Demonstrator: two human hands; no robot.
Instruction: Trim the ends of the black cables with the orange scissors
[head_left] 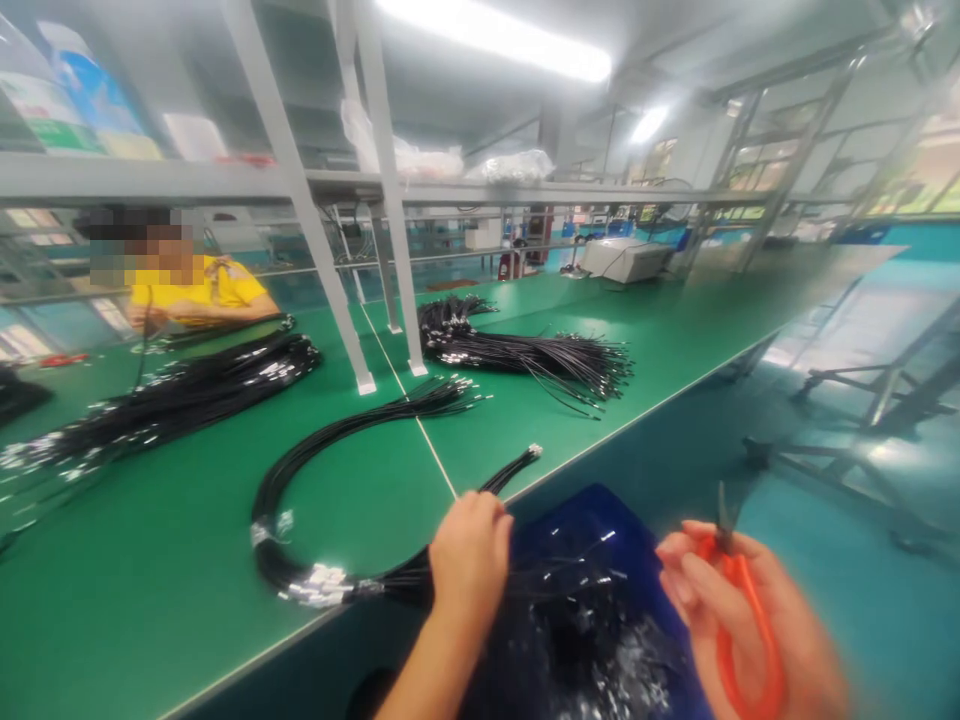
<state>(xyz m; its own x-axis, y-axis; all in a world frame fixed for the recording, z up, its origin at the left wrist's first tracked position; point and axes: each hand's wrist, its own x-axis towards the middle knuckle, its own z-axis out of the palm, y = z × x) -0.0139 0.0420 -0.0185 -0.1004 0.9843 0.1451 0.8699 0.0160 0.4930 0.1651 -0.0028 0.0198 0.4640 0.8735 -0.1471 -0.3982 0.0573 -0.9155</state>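
Note:
My left hand is wrapped round a bundle of thin black cables at the front edge of the green table. The bundle curves back over the tabletop in a wide U, with whitish bands or tags near its bend. Past my fist, a short length with pale tips points up and to the right. On the right, my right hand is closed on orange-handled scissors, their short dark blades pointing upward. A gap separates the scissors from the cables. My right hand is somewhat blurred.
Below the table edge stands a dark blue bin with black and clear scraps inside. More black cable bundles lie on the green table. White shelf posts rise from it. A person in yellow sits across, at the left.

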